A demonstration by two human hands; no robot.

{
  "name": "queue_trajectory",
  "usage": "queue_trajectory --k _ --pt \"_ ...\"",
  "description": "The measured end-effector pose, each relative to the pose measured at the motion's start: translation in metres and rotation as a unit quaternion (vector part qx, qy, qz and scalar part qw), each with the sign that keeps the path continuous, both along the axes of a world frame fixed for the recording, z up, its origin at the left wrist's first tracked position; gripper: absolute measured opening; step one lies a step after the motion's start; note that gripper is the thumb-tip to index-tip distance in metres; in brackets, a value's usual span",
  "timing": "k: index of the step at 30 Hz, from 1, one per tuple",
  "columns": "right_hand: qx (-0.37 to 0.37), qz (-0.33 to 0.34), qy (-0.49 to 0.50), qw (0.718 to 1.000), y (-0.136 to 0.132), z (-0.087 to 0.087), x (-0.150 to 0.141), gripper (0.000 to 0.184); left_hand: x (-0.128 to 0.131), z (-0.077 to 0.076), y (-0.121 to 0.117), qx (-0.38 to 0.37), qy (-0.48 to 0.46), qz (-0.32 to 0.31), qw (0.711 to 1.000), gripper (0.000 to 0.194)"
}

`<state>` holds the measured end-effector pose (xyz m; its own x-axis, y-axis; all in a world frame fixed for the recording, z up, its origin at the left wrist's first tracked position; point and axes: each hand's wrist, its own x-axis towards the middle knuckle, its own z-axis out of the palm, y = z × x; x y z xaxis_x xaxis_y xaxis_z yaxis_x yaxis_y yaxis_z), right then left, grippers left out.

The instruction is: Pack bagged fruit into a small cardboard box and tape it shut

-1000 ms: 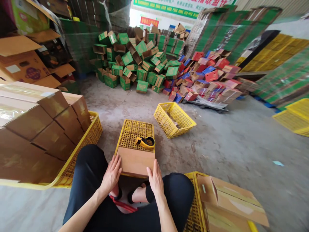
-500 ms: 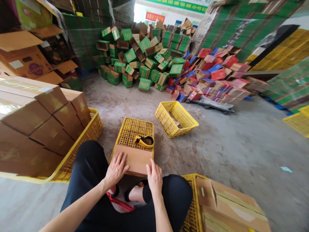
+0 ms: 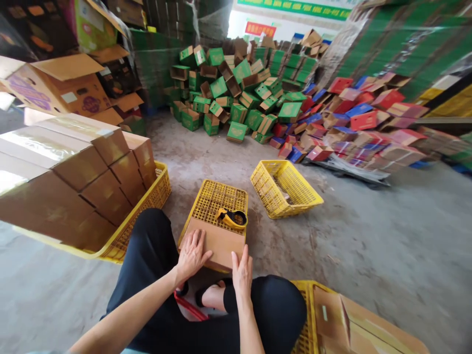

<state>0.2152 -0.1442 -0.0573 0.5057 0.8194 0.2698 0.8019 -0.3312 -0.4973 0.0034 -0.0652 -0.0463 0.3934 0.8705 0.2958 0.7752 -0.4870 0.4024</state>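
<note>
A closed brown cardboard box (image 3: 225, 247) lies on an upturned yellow plastic crate (image 3: 220, 191) between my knees. My left hand (image 3: 193, 253) rests flat on the box's left part, fingers stretched and apart. At the box's right edge, my right hand (image 3: 242, 271) touches with its fingers extended. Just beyond the box, a yellow and black tape dispenser (image 3: 233, 218) lies on the crate's grid, with neither hand on it.
To my left, a yellow crate (image 3: 162, 184) holds stacked cardboard boxes (image 3: 79, 164). Another yellow crate (image 3: 285, 189) stands ahead right. Flattened-looking cartons (image 3: 368, 322) fill a crate at my right knee. Heaps of green boxes (image 3: 236, 93) and red and blue boxes (image 3: 354, 118) lie farther back.
My view has turned left, so the surroundings sit farther right in the picture. Both hands remain on the box, with little visible change in their pose.
</note>
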Motion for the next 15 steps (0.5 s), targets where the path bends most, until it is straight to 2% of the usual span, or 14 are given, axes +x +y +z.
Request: queue_trajectory --k 2,7,15 --pt "0.010 -0.016 0.022 1.000 0.002 -0.007 0.000 0.093 0.013 -0.005 -0.004 0.000 -0.015 0.009 1.000 0.084" --pt "0.020 -0.016 0.050 0.998 0.006 -0.020 0.002 0.095 0.035 -0.014 -0.012 0.028 -0.024 0.026 0.999 0.096" --pt "0.030 -0.001 0.061 0.998 0.007 -0.035 0.007 0.097 0.061 -0.008 -0.033 0.025 0.020 -0.027 0.999 0.093"
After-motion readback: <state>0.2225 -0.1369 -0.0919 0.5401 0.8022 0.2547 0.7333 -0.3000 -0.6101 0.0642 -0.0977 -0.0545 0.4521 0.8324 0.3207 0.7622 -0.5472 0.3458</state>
